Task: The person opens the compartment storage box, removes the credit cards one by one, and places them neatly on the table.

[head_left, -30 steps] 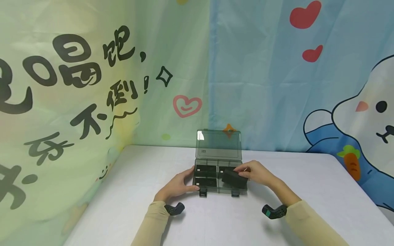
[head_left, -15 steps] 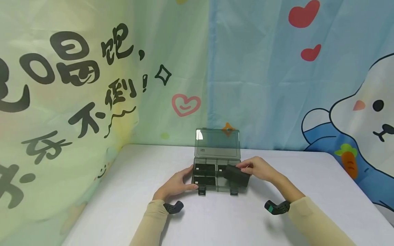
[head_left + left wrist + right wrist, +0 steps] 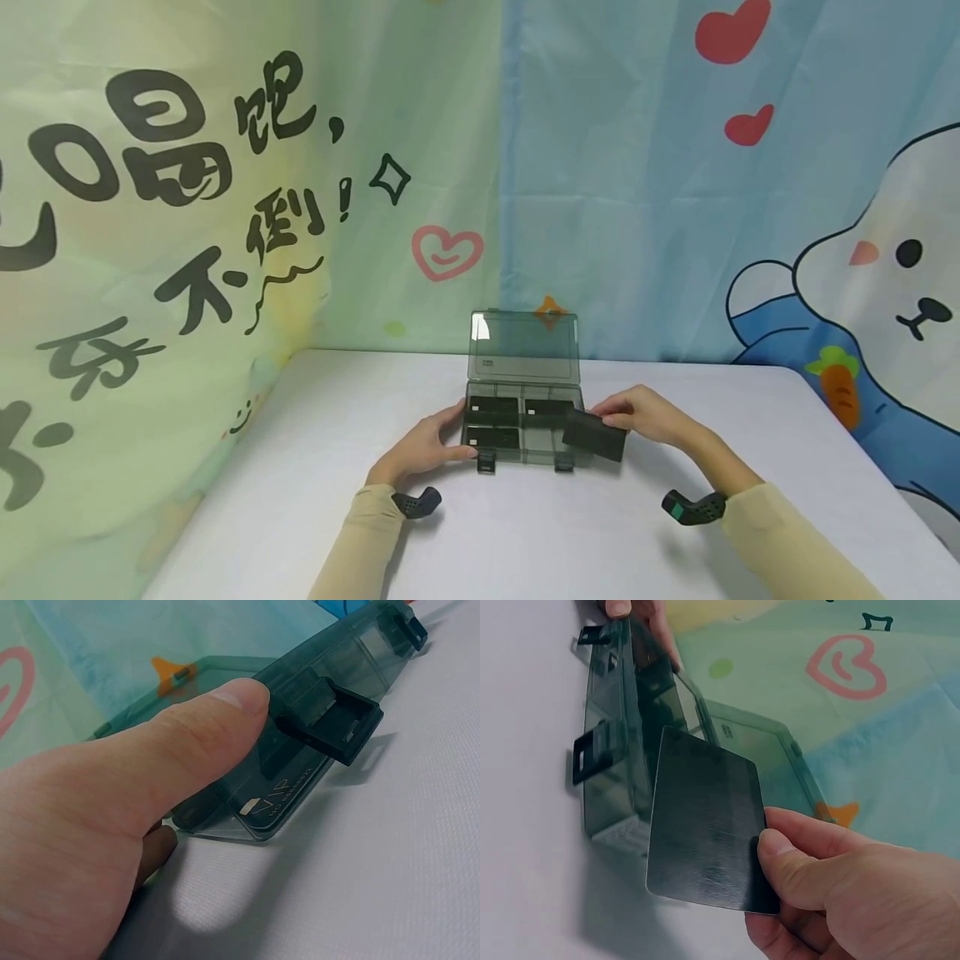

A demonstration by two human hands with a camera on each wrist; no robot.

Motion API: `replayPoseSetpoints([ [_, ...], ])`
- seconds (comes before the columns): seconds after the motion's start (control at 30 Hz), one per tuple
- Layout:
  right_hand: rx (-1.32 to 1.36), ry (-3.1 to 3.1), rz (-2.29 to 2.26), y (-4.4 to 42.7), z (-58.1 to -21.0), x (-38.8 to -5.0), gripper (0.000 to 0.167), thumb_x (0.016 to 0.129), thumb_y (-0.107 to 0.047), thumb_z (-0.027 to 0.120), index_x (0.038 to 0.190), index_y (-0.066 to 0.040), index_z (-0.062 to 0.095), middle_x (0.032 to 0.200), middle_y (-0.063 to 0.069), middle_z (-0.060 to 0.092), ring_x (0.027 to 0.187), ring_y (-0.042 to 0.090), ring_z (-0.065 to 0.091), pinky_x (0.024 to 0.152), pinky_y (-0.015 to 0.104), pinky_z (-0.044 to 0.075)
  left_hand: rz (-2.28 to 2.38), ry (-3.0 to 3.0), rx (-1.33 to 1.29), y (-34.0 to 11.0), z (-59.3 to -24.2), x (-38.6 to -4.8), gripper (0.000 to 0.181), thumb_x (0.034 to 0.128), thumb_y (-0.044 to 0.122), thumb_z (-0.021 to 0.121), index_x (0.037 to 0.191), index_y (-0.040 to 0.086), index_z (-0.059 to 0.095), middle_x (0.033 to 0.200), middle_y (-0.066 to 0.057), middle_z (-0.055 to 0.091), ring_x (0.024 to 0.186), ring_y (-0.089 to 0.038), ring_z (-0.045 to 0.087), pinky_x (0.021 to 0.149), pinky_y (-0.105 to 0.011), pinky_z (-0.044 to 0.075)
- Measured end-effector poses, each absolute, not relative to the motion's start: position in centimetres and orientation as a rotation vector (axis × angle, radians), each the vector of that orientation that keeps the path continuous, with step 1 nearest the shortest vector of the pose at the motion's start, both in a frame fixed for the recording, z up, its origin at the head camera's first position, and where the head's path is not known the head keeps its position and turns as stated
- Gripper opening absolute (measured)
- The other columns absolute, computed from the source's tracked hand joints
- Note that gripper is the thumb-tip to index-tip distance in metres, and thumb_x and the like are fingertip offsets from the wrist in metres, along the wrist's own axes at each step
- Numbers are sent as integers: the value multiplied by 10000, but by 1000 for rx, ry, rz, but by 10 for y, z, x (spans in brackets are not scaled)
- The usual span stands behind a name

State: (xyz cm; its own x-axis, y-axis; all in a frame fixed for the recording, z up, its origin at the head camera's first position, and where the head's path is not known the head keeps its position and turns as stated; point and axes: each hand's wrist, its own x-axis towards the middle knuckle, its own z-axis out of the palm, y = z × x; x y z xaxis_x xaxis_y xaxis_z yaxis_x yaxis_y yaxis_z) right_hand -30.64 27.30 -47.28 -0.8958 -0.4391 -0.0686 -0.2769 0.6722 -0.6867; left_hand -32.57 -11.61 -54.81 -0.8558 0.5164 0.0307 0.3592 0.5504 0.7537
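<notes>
A translucent dark plastic storage box [image 3: 523,457] stands on the table with its lid [image 3: 523,350] raised at the back. Black cards lie in the back left [image 3: 492,410], front left [image 3: 492,438] and back right [image 3: 546,410] compartments; one in the left wrist view bears the letters VIP. My left hand [image 3: 420,450] holds the box's left side, the thumb on its front edge. Between thumb and fingers my right hand [image 3: 651,417] pinches a black card [image 3: 705,825] by one edge, tilted in the air at the box's right front corner. The front right compartment is partly visible, its floor bare.
Two black latches [image 3: 487,463] hang open at the box's front. The white-covered table [image 3: 555,533] extends around the box. Behind it hangs a printed cloth backdrop [image 3: 622,208]. A black wrist-worn device [image 3: 693,507] is on each arm.
My right hand has moved the black card rightward from over the front right compartment to beyond the box's right edge, uncovering the back right card. My left hand keeps its hold on the box.
</notes>
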Motion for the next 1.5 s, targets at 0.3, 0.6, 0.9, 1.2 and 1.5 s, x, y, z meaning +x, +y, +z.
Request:
replayPoseSetpoints([
  [0.3,-551,2611,-1043,291,-479,-300,231,921,-109,607,1113,-14,692,1106,157,690,886,166,616,673,259,553,1189,2604,740,-116,-549,-326,998,737,567,731,1513,168,247,1558,-45,283,1440,-269,261,1188,-481,209],
  [0.6,-525,2585,-1042,303,-487,-296,229,918,-112,611,1110,-16,692,1108,156,686,913,191,614,693,248,560,1204,2586,722,-116,-549,-326,987,738,554,739,1514,190,250,1561,-11,275,1447,-237,246,1196,-458,200],
  [0.9,-536,2568,-1021,319,-494,-290,218,910,-98,616,1088,0,696,1090,156,691,895,134,599,698,206,543,1204,2590,723,-115,-550,-326,981,741,553,738,1514,197,249,1560,-1,278,1447,-229,246,1198,-449,199],
  [1.2,-536,2566,-1024,337,-502,-289,215,911,-95,609,1079,7,696,1078,153,696,937,115,607,750,165,519,1206,2587,727,-116,-550,-326,993,737,552,740,1513,171,251,1560,-11,279,1445,-239,252,1193,-463,206],
  [1.5,-553,2597,-953,349,-512,-293,197,899,-126,634,1045,-29,723,1050,109,715,967,129,622,802,178,502,1224,2571,741,-116,-548,-325,983,751,518,746,1508,126,257,1560,-28,281,1444,-247,255,1193,-454,209],
])
